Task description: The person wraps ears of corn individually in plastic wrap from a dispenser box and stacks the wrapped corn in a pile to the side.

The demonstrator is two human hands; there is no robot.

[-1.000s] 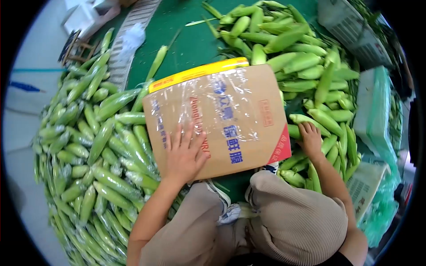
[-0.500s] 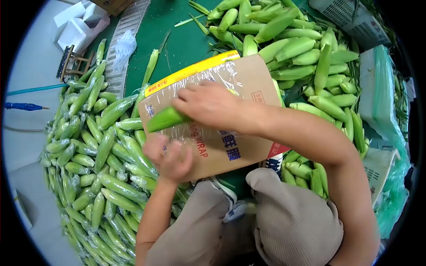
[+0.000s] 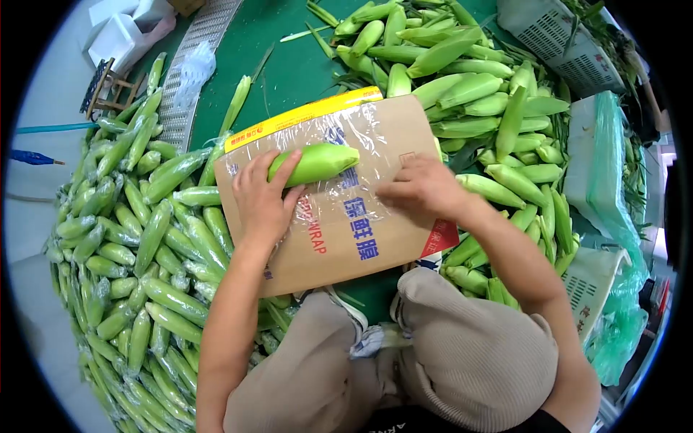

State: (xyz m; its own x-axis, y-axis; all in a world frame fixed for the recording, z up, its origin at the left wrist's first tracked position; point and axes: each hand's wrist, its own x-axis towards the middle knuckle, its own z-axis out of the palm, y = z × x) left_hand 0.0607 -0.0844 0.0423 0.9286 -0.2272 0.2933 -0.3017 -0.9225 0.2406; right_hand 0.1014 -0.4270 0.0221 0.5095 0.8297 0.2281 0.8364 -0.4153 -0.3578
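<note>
An ear of corn in its green husk (image 3: pixel 317 163) lies across clear plastic film (image 3: pixel 339 123) on a cardboard cling-wrap box (image 3: pixel 303 267). My left hand (image 3: pixel 261 195) grips its left end, fingers above and thumb below. To the right of the ear, over the box, is my right hand (image 3: pixel 422 186), its fingers curled together and slightly blurred. Whatever they may pinch cannot be made out. A yellow strip with print (image 3: pixel 310 113) runs along the box's far edge.
Film-wrapped ears of corn (image 3: pixel 177 299) are heaped on the left. Unwrapped ears (image 3: pixel 491 108) pile up at the far right, near crates (image 3: pixel 556 43) and green plastic (image 3: pixel 613 180). A perforated metal strip (image 3: pixel 177 119) and a small wooden stool (image 3: pixel 112 90) stand at the far left.
My right hand has let go of the ear and moved right. My left hand has moved up onto the ear's left end. The ear now lies farther right, turned more level.
</note>
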